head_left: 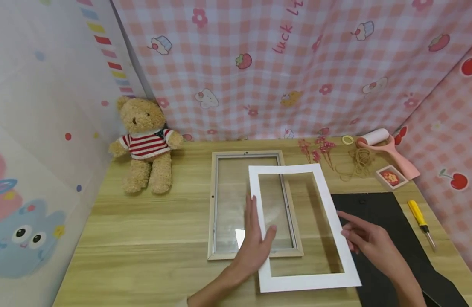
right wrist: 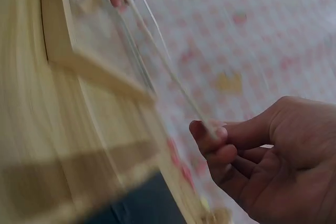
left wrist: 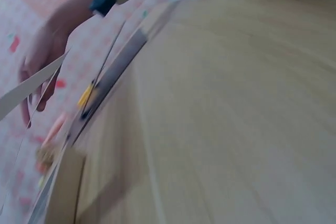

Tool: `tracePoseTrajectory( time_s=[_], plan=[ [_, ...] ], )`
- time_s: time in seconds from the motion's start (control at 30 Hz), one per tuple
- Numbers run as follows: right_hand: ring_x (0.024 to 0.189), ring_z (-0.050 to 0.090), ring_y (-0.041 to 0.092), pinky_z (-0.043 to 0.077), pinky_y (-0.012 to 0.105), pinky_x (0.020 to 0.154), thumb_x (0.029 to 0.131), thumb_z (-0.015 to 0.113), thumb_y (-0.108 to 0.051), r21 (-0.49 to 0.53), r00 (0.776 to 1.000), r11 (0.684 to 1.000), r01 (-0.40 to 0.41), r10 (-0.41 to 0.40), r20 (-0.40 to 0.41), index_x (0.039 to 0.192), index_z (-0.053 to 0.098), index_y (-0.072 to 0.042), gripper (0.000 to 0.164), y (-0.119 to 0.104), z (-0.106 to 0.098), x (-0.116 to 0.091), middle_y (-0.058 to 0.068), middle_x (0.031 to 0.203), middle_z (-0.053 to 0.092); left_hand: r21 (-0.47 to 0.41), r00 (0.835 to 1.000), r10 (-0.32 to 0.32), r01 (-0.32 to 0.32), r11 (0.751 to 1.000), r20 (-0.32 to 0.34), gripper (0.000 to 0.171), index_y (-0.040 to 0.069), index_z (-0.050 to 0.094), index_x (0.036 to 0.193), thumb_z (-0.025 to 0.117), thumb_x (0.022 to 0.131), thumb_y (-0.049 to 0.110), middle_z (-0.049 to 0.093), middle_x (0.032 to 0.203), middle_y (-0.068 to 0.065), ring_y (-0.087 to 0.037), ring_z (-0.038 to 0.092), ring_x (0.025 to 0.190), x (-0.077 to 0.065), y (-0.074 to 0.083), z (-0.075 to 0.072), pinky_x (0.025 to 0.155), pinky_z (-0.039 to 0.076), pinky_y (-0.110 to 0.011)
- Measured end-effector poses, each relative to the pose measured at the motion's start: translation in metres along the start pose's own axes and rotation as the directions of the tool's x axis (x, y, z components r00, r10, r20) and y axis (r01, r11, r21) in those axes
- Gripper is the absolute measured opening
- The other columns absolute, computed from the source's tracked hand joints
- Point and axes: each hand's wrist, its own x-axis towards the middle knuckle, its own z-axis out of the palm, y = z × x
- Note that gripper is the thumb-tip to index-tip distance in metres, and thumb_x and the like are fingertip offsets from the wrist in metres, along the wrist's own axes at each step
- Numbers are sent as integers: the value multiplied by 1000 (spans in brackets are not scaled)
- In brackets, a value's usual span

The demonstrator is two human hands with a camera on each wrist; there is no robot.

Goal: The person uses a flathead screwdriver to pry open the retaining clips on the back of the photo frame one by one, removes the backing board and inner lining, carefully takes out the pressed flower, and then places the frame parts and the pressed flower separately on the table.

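Observation:
Both hands hold a white rectangular mat border (head_left: 309, 282) with a large cut-out, raised and slanted over the table. My left hand (head_left: 255, 243) grips its left side, thumb across the front and fingers along the edge. On the opposite side my right hand (head_left: 368, 243) pinches the edge between thumb and fingers, as the right wrist view shows by the mat's thin edge (right wrist: 178, 85). Beneath and to the left lies a pale wooden picture frame (head_left: 212, 213) with a clear pane (head_left: 232, 192); the mat overlaps its right part in the head view.
Right of the mat lies a black board (head_left: 374, 217), with a yellow-handled screwdriver (head_left: 418, 215) beside it. Dried pink flowers (head_left: 324, 147), twine (head_left: 362, 160), tape (head_left: 348, 140), a lint roller (head_left: 397, 155) and a small box (head_left: 391, 177) sit behind. A teddy bear (head_left: 147, 145) sits back left.

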Motion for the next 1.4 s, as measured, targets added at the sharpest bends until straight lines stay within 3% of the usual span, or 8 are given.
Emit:
tracePoseTrajectory(
  time_s=[0.37,0.5,0.7,0.9,1.03,1.17,1.27,1.4],
  plan=[
    [63,54,12,51,27,54,109,59,5,-148,944,937,-315,295,-145,145,56,17,38,54,-49,-31,-1,83,62,-86,989,48,-36,996,137,83,25,2,179,52,113,31,-15,185,-9,-38,0,171,32,-10,87,132,21,-70],
    [63,52,12,48,26,53,110,59,5,-188,943,930,-317,288,-165,144,57,18,37,72,-56,-37,-1,80,60,-98,983,-22,40,994,180,83,26,8,179,55,110,32,-9,186,-8,-32,1,172,44,-27,110,135,19,-64],
    [64,51,11,45,26,53,111,59,2,-206,963,943,-262,240,-125,141,61,15,34,94,-63,-36,-1,78,58,-68,976,-114,128,989,188,84,15,17,177,59,106,31,-9,185,-15,-36,5,171,41,-25,123,134,25,-60],
    [61,50,12,43,28,51,108,60,7,-171,975,963,-210,194,-105,136,63,17,30,104,-67,-36,-2,74,55,-92,969,-150,170,981,197,85,12,20,176,59,102,32,-10,185,-17,-36,5,171,36,-19,127,135,27,-57],
    [61,51,11,44,26,50,105,62,11,-168,984,971,-171,161,-76,136,72,-1,34,108,-69,-36,-4,74,56,-103,966,-159,183,978,205,86,14,21,176,60,101,32,-13,185,-15,-36,4,171,35,-20,129,133,28,-59],
    [59,51,9,48,25,51,102,64,14,-221,989,964,-147,141,-41,136,68,6,35,103,-76,-34,-3,72,57,-98,968,-135,158,983,212,85,16,25,175,62,100,34,-9,186,-13,-37,7,171,32,-15,122,132,28,-62],
    [60,51,8,50,24,53,105,61,10,-327,980,925,-193,201,-9,137,57,23,34,84,-83,-23,-1,73,59,-99,969,-77,103,990,236,80,14,28,174,61,104,34,-2,186,-14,-40,10,170,27,-2,99,133,25,-65],
    [63,52,7,50,24,56,109,61,2,-413,977,891,-191,211,4,141,58,19,37,43,-80,1,1,77,63,-77,976,-10,28,997,219,76,16,22,177,58,111,29,7,186,-7,-33,13,171,27,12,44,137,15,-60]
  ],
)
